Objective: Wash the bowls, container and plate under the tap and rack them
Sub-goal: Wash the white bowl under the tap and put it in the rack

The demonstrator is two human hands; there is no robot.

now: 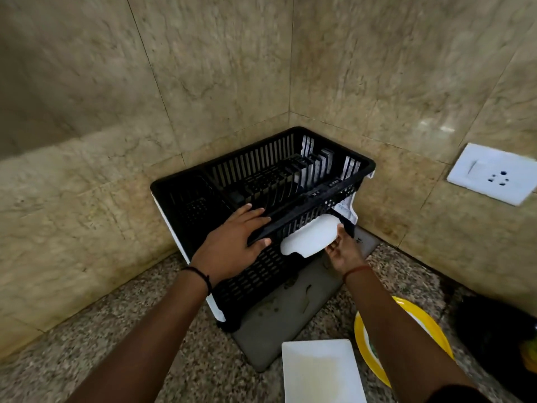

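The head view is showing the left hand (232,239) gripping the front rim of the black dish rack (255,181), fingers over the edge and thumb beneath. Just right, the right hand (343,251) is pinching a white dish (311,238) by its edge, low against the rack's front wall. It is looking stiff, light, probably slippery when wet; holding it by the rim seems best. A white rectangular plate (319,370) and a yellow plate (433,327) are lying on the table (116,330).

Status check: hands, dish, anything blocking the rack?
Left hand grips black slatted plastic rack rim. Right hand holds white plastic dish against rack's near wall. White rectangular plate, yellow round plate wait on counter.
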